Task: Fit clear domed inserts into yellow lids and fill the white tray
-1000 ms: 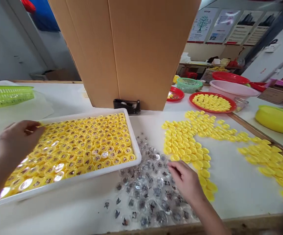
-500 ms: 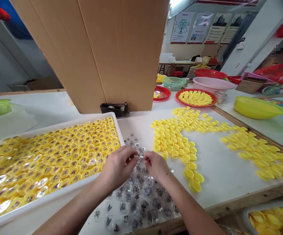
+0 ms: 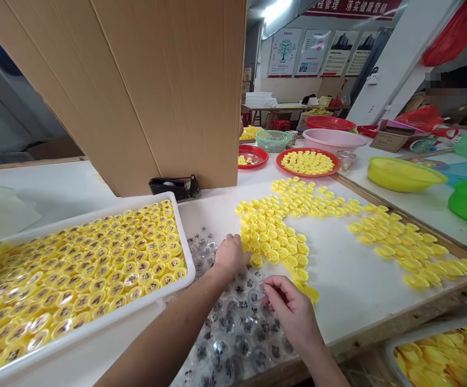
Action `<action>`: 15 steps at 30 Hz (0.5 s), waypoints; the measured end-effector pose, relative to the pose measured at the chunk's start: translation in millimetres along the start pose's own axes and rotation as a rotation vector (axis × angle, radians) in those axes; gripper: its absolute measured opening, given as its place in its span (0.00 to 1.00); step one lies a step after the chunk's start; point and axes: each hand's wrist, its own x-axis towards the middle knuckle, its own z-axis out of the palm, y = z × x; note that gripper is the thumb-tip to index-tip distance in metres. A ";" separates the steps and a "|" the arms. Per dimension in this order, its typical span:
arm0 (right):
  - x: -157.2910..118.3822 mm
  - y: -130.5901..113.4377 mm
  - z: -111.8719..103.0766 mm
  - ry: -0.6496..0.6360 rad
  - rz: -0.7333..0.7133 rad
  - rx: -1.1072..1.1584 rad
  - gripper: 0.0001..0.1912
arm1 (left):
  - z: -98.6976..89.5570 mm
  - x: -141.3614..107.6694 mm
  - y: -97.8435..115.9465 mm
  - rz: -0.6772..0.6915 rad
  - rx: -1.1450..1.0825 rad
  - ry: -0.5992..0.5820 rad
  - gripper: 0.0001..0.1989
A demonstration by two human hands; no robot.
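My left hand (image 3: 230, 255) lies at the edge of the loose yellow plastic caps (image 3: 269, 231), above a spread of clear plastic domes with dark contents (image 3: 233, 328). Its fingers are hidden, so I cannot tell whether it holds anything. My right hand (image 3: 292, 314) hovers over the domes, with its fingertips drawn together near one of them. A white plastic tray (image 3: 183, 236) at the left is packed with upright yellow caps (image 3: 96, 263). A second loose group of yellow caps (image 3: 411, 252) lies farther right.
A tall cardboard sheet (image 3: 136, 91) stands behind the tray beside a black tape dispenser (image 3: 175, 187). Beyond are a red plate of yellow caps (image 3: 308, 162), a pink basin (image 3: 334, 140) and a green basket (image 3: 273, 141). A yellow basin (image 3: 405, 174) sits right; the table's wooden edge runs along the front.
The view has swung right, so the scene sits farther left. My hands were close together over the domes and have now moved apart, the left toward the yellow caps.
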 end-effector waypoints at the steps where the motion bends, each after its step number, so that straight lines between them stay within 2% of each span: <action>1: -0.3 -0.9 -0.3 0.003 0.001 0.012 0.11 | 1.3 0.4 -0.2 0.000 -0.005 0.005 0.16; 6: 3.4 -9.3 1.2 0.030 0.015 0.171 0.13 | -10.6 -11.1 -1.3 0.047 -0.077 0.031 0.13; 10: 8.6 -21.7 3.3 0.075 -0.035 0.281 0.13 | -35.6 -44.6 -3.4 0.133 -0.191 0.025 0.10; 13: 9.2 -32.3 7.5 0.118 -0.140 0.199 0.10 | -51.5 -76.5 -10.0 0.206 -0.415 -0.036 0.08; 15: 8.2 -38.7 12.7 0.159 -0.296 0.025 0.08 | -56.1 -94.4 -16.8 0.223 -0.624 -0.093 0.09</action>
